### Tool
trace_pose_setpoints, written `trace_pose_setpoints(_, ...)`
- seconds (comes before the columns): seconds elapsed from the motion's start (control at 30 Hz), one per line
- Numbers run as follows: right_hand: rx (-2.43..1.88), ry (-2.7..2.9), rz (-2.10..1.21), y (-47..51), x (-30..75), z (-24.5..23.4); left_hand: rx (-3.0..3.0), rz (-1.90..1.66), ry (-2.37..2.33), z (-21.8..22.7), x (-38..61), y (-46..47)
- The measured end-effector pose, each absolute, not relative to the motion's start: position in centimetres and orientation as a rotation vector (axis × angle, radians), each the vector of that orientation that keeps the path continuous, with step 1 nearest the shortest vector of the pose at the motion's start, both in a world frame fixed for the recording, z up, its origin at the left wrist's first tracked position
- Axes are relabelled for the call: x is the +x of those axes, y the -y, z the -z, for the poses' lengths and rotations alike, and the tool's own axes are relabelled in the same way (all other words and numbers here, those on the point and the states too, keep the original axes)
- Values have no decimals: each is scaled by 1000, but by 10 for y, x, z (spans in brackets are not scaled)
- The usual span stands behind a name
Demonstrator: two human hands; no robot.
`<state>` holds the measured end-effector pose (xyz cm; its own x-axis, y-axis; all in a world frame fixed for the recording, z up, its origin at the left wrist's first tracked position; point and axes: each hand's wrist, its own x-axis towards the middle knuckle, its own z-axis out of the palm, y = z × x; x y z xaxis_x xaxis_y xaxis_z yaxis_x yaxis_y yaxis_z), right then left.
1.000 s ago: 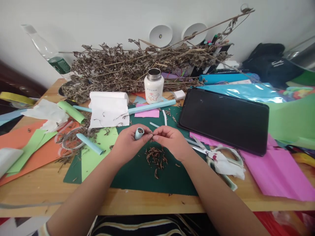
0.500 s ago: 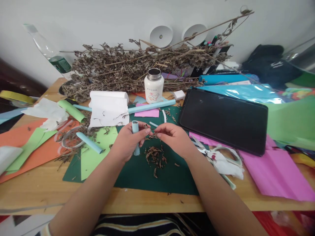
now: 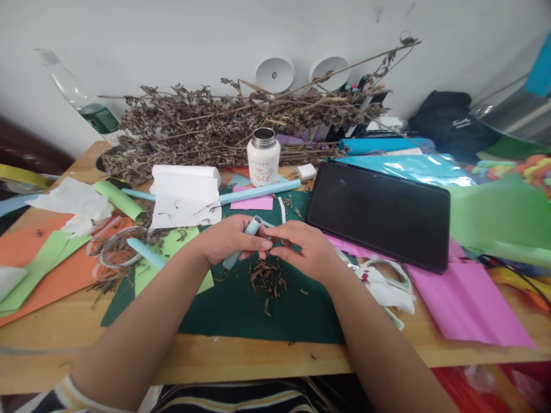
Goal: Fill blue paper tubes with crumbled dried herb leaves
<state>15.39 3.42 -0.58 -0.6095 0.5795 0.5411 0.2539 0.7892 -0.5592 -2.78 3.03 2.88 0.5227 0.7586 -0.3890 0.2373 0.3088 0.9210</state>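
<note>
My left hand (image 3: 230, 241) is wrapped round a short light-blue paper tube (image 3: 247, 234), held tilted with its open end up and to the right. My right hand (image 3: 301, 246) is curled, its fingertips pinched against the left hand's fingers just beside the tube's mouth; what it pinches is too small to name. Both hands hover over a small heap of dried plant bits (image 3: 267, 276) lying on a dark green sheet (image 3: 241, 307).
A big pile of dried branches (image 3: 224, 123) lies at the back behind a white bottle (image 3: 263, 158). A black tablet (image 3: 379, 212), scissors with tissue (image 3: 383, 281), a long blue tube (image 3: 258, 191), white paper (image 3: 185, 195) and coloured sheets surround the hands.
The left hand turned the tube from upright to slanted, mouth towards the right hand. The right hand closed in against it. The view shifted slightly left and down.
</note>
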Motion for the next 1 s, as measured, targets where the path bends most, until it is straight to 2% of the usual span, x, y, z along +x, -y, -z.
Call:
trace_pose_setpoints(0.23,-662,2063,-297,-29,157,1,1276,-644,-1055,-41,-3,-30)
trace_pose_setpoints(0.43,-822,1871,-142,-34,169,-3,1343,-611,-984,-48,16,-42)
trace_pose_setpoints(0.6,-1020,1783,-248,-38,173,-3,1419,-622,-1013,-45,11,-40)
trace_pose_setpoints(0.73,-1079,1818,-364,-39,171,1,1603,-927,-1203,-36,-4,-21)
trace_pose_setpoints(0.8,-1063,1869,-390,-38,169,2,1731,-1123,-1113,-29,-10,-6)
trace_pose_setpoints(1.0,-913,2023,-452,-26,159,-6,2084,-1201,-572,-11,-12,42)
